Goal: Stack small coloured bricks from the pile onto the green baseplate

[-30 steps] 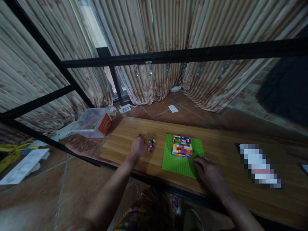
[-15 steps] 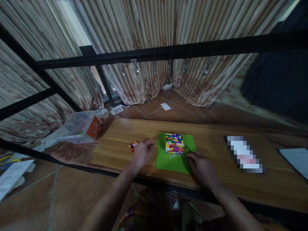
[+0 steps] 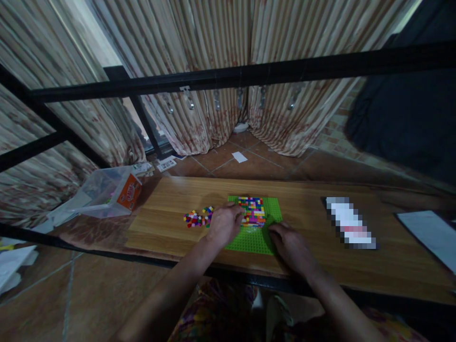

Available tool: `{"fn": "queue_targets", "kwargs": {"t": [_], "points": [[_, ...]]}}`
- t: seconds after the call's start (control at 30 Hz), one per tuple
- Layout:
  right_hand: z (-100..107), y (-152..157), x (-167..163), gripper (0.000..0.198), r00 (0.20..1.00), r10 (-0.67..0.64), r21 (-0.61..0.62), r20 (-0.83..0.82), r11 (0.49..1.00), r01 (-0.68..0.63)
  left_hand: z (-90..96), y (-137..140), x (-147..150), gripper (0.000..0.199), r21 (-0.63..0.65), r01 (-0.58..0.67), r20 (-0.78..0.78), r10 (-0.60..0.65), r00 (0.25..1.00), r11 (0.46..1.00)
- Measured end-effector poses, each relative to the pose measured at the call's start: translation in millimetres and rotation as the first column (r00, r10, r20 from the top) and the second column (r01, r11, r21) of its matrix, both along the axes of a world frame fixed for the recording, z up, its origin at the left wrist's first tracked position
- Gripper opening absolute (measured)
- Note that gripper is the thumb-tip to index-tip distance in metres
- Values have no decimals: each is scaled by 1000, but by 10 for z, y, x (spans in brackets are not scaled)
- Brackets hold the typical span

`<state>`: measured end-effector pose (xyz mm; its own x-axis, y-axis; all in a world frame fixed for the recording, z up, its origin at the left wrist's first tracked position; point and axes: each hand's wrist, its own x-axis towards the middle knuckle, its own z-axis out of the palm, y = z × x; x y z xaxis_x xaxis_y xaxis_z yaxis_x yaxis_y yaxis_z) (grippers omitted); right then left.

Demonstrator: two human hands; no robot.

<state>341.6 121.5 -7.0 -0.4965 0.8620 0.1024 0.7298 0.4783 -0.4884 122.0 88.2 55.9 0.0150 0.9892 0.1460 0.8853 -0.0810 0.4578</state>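
A green studded baseplate point(image 3: 249, 244) lies on the wooden table, carrying a low block of multicoloured toy bricks point(image 3: 253, 212). My left hand point(image 3: 225, 223) is over the plate's left side, its fingertips pinched together at the block's left edge. Whatever they hold is too small and hidden to make out. My right hand point(image 3: 292, 244) rests at the plate's right edge with curled fingers on it, apart from the block. Left of my left hand, loose small bricks point(image 3: 194, 219) are scattered in a pile, partly covered by that hand.
To the right lie a phone-like dark-edged object point(image 3: 351, 223), its face blurred, and a pale flat sheet or board point(image 3: 429, 235). A clear plastic box point(image 3: 107, 190) with an orange label stands beyond the table's left end. A black metal bar point(image 3: 228, 78) crosses before the curtains.
My left hand has moved right, from beside the loose bricks to the block's left edge, uncovering more of the pile. My right hand stays at the plate's edge. The view has shifted slightly.
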Motion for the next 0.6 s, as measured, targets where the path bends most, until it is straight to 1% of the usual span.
{"fn": "queue_targets", "kwargs": {"t": [0.2, 0.37, 0.47, 0.6], "points": [[-7, 7, 3, 24, 1000, 9, -12, 28, 1000, -8, 5, 31, 44, 20, 19, 26, -196, -22, 980, 999], [-8, 12, 5, 24, 1000, 2, -14, 19, 1000, -1, 44, 27, 89, 21, 20, 53, -352, -43, 935, 998], [-7, 11, 4, 25, 1000, -1, -11, 18, 1000, 1, 78, 31, 115, 24, 7, 68, -416, -59, 908, 998], [-13, 11, 3, 24, 999, -6, -3, 36, 1000, 6, 149, 56, 164, 23, -41, 94, -471, -103, 876, 995]]}}
